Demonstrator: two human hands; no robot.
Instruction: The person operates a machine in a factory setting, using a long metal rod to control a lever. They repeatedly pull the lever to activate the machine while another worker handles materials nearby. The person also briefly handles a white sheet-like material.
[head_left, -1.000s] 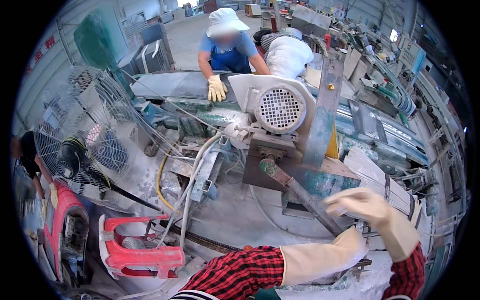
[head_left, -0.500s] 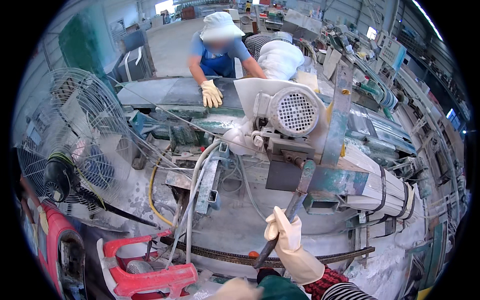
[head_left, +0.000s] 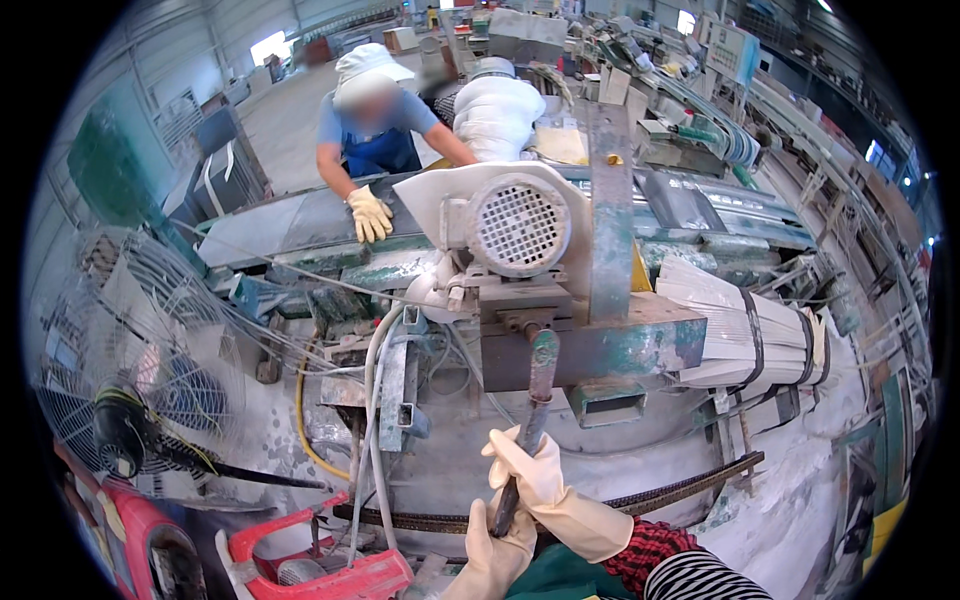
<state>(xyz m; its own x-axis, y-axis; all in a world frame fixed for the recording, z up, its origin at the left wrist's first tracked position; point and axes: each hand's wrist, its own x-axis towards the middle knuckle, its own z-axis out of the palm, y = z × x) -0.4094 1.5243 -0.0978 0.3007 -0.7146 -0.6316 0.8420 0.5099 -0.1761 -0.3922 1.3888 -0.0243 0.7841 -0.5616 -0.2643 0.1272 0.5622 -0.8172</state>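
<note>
A long metal crank handle [head_left: 540, 385], dark toward its lower end, runs down toward me from under a motor [head_left: 519, 227] with a round grille. My right hand [head_left: 545, 487], in a cream rubber glove, is closed around its lower part. Just below, my gloved left hand [head_left: 492, 560] curls about the handle's bottom end; some of its fingers are hidden. Behind the handle, the motor sits on a rusty steel block [head_left: 640, 345] with flaking green paint.
A co-worker [head_left: 375, 120] in a white hat leans over the far bench, a gloved hand [head_left: 371, 214] on it. A wire fan [head_left: 150, 370] and a red plastic chair [head_left: 320, 560] stand left. Strapped pale strips [head_left: 740, 320] lie right. Hoses [head_left: 378, 430] hang beside a chain-like bar [head_left: 680, 484].
My left hand has risen from the lower edge onto the handle's end. The handle has swung to a steeper angle, my right hand still on it. The view has shifted right.
</note>
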